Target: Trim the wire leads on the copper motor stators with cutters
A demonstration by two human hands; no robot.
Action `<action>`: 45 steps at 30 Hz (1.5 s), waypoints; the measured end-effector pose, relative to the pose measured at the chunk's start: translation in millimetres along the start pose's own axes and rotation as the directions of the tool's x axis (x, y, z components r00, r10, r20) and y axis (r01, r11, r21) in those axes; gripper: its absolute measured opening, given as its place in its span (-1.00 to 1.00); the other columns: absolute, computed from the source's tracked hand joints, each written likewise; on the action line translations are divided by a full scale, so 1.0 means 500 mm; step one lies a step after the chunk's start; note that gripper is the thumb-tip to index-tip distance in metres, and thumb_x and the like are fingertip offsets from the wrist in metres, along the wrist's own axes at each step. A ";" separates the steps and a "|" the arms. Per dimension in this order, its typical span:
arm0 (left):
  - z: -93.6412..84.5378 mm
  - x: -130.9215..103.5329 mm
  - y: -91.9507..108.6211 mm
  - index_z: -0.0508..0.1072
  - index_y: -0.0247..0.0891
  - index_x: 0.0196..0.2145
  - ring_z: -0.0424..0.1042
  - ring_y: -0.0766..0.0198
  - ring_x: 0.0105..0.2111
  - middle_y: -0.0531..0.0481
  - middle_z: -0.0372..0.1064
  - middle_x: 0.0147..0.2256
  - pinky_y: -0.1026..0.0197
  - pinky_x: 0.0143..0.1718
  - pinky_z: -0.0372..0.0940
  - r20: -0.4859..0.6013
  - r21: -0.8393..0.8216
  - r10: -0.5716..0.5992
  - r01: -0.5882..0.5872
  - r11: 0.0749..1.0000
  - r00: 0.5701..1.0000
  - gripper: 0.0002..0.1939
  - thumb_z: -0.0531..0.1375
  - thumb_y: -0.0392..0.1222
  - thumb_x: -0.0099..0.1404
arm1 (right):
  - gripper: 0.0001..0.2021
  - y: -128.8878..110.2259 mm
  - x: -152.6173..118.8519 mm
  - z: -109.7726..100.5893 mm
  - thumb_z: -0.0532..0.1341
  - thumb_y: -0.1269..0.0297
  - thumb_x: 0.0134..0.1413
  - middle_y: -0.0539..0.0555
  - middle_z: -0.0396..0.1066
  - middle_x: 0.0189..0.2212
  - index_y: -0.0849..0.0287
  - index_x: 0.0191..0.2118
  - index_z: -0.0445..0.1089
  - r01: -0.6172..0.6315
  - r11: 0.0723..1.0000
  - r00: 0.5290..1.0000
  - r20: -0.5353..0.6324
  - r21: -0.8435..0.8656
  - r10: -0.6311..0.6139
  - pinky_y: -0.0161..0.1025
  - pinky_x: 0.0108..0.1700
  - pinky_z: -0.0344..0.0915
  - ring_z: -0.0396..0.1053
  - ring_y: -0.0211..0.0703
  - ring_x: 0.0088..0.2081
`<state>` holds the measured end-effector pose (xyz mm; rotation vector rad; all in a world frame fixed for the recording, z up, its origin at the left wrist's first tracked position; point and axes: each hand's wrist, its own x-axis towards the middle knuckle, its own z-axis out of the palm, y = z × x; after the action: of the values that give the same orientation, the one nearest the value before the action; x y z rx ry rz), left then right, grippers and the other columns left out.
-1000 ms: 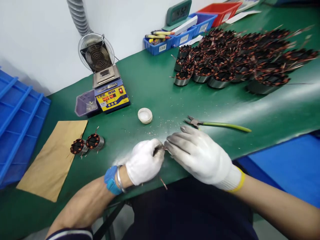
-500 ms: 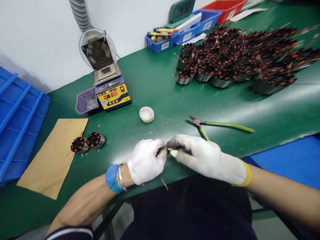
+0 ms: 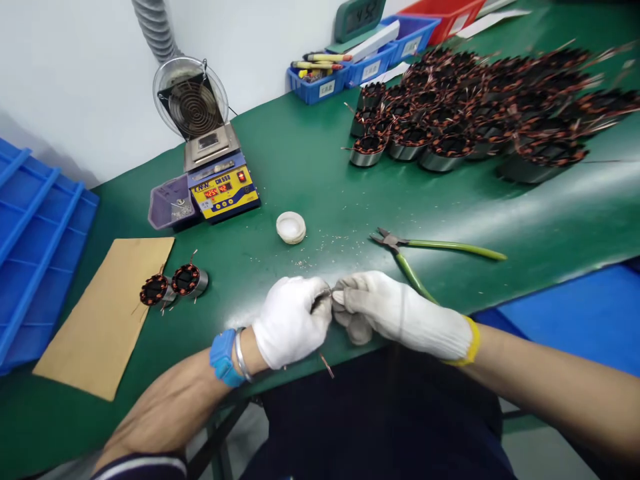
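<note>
My left hand (image 3: 294,321), in a white glove, is closed around a part almost wholly hidden in its fingers; copper wire ends (image 3: 327,365) stick out below it. My right hand (image 3: 387,308), gloved with a yellow cuff, pinches at the left fingertips, where a short wire end seems to lie between its thumb and finger. Green-handled cutters (image 3: 400,243) lie with jaws apart just beyond my right hand. A small round white dish (image 3: 291,227) stands past my left hand, with tiny clippings scattered beside it. Two wound coils (image 3: 187,280) sit to the left.
Many wound coils (image 3: 447,150) fill the back right. A solder pot (image 3: 223,190) stands back left beside a purple tray (image 3: 173,202). Brown paper (image 3: 103,320) and a blue crate (image 3: 40,247) are at the left; blue bins (image 3: 320,88) line the back.
My right hand has turned and moved slightly left, its thumb now over the wire end at my left fingertips. My left hand keeps its grip. The whole view has shifted slightly.
</note>
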<state>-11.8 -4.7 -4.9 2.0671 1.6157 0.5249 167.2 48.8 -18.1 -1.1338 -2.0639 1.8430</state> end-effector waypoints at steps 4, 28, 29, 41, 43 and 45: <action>0.002 0.000 -0.003 0.33 -0.16 -0.43 0.35 0.22 -0.43 0.03 0.41 -0.47 0.19 -0.33 0.19 -0.001 0.019 0.000 0.000 1.000 1.000 -0.85 0.08 -0.26 0.31 | -0.75 0.017 -0.007 -0.027 0.13 0.16 0.28 0.19 0.56 -0.35 0.20 -0.24 0.48 0.307 0.678 0.861 -0.109 -0.668 -0.497 -0.15 -0.33 0.40 0.51 -0.03 -0.37; 0.006 0.000 -0.006 0.35 -0.18 -0.41 0.37 0.23 -0.46 0.02 0.42 -0.47 0.19 -0.38 0.19 -0.016 0.118 0.053 -0.051 0.992 0.998 -0.83 0.06 -0.26 0.34 | -0.68 -0.004 -0.001 -0.070 0.02 0.58 0.23 0.23 0.61 -0.24 0.26 -0.20 0.54 0.399 -0.228 0.469 0.411 -0.888 -0.782 0.04 -0.02 0.44 0.54 0.02 -0.25; 0.005 0.000 -0.004 0.35 -0.18 -0.43 0.37 0.23 -0.46 0.02 0.42 -0.48 0.19 -0.39 0.19 -0.019 0.111 0.040 -0.038 0.993 0.999 -0.83 0.07 -0.27 0.33 | -0.67 -0.008 0.001 -0.072 0.01 0.58 0.24 0.22 0.61 -0.25 0.26 -0.23 0.54 0.399 -0.255 0.463 0.433 -0.881 -0.773 0.02 -0.04 0.44 0.53 -0.01 -0.28; -0.004 -0.004 0.006 0.43 -0.19 -0.46 0.44 0.19 -0.45 -0.03 0.47 -0.47 0.18 -0.39 0.27 0.027 0.109 -0.028 0.025 0.994 0.999 -0.85 0.13 -0.23 0.26 | -0.59 -0.001 -0.010 -0.024 0.03 -0.03 0.29 0.09 0.48 -0.54 0.16 -0.44 0.34 0.028 0.999 0.998 0.050 -0.046 -0.026 -0.22 -0.46 0.40 0.46 -0.13 -0.55; -0.005 -0.003 0.007 0.44 -0.18 -0.44 0.46 0.17 -0.43 -0.04 0.49 -0.45 0.18 -0.37 0.30 0.037 0.108 -0.046 0.041 0.993 0.998 -0.87 0.14 -0.21 0.25 | -0.63 -0.008 -0.014 -0.032 0.12 -0.04 0.21 0.09 0.50 -0.52 0.16 -0.41 0.36 -0.047 0.998 0.991 0.123 0.032 0.042 -0.22 -0.45 0.41 0.47 -0.12 -0.53; -0.007 -0.002 0.009 0.45 -0.17 -0.41 0.48 0.15 -0.40 -0.03 0.51 -0.43 0.16 -0.34 0.33 0.037 0.088 -0.064 0.061 0.994 0.997 -0.92 0.17 -0.19 0.21 | -0.75 -0.006 -0.019 -0.049 0.23 0.07 0.11 0.12 0.56 -0.41 0.17 -0.29 0.45 -0.010 0.968 1.000 -0.007 -0.252 0.008 -0.19 -0.40 0.42 0.52 -0.05 -0.43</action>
<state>-10.3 -6.4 0.6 2.0681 1.7016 0.3956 186.5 62.1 -6.1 -1.2037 -2.3443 1.6117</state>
